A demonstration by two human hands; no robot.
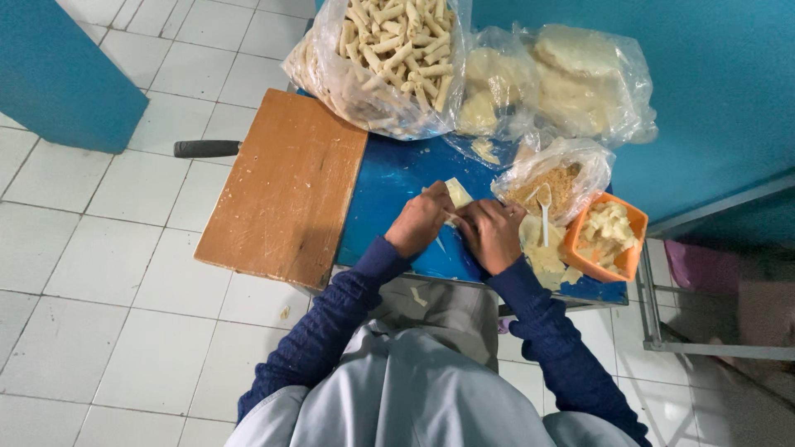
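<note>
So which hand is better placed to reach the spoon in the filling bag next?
Right, probably. The right hand lies beside the open bag of brown filling, where the white spoon stands. The left hand is on the far side of the pale wrapper that both hands touch.

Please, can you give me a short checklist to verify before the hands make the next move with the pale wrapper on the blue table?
1. Both hands on the wrapper: ok. The left hand and right hand pinch the pale wrapper together.
2. Wrapper lies on the blue table: ok, one corner shows beyond the fingers.
3. Filling inside the wrapper: cannot tell, the hands cover it.
4. Crumb bag within reach: ok, open beside the right hand, with a white spoon standing in it.
5. Orange bowl safely placed: not ok, it sits at the table's near right edge.
6. Wooden board has free space: ok.
</note>
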